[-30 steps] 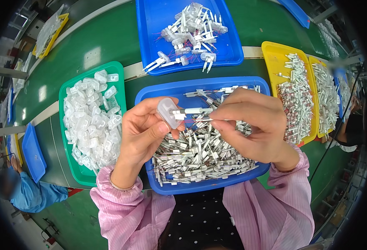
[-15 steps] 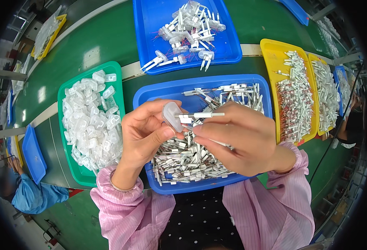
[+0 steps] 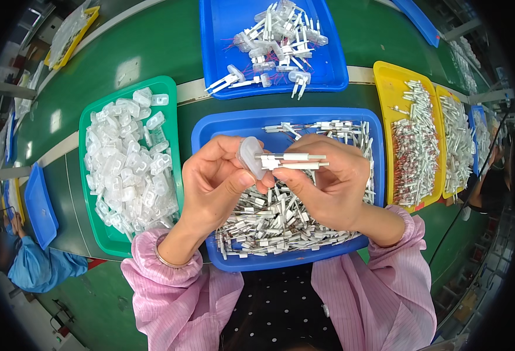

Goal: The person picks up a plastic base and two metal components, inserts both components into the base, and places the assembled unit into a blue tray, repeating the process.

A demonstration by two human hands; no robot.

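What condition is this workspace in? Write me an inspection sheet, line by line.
Surface: green bench, bearing trays.
Parts: clear cap with two white prongs pointing right.
Clutter: white-and-metal pieces heaped in near blue tray; translucent pieces in green tray.
Hands: left hand grips the clear cap; right hand at the white prongs, grip partly hidden.
Cables: thin dark cord slanting down at right.
Surroundings: far blue tray of assemblies, yellow trays at right, person in blue at lower left.

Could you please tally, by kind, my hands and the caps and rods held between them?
Bare left hand and bare right hand: 2
Oval, translucent whitish plastic cap: 1
Slim, straight white rods: 2
Total: 5
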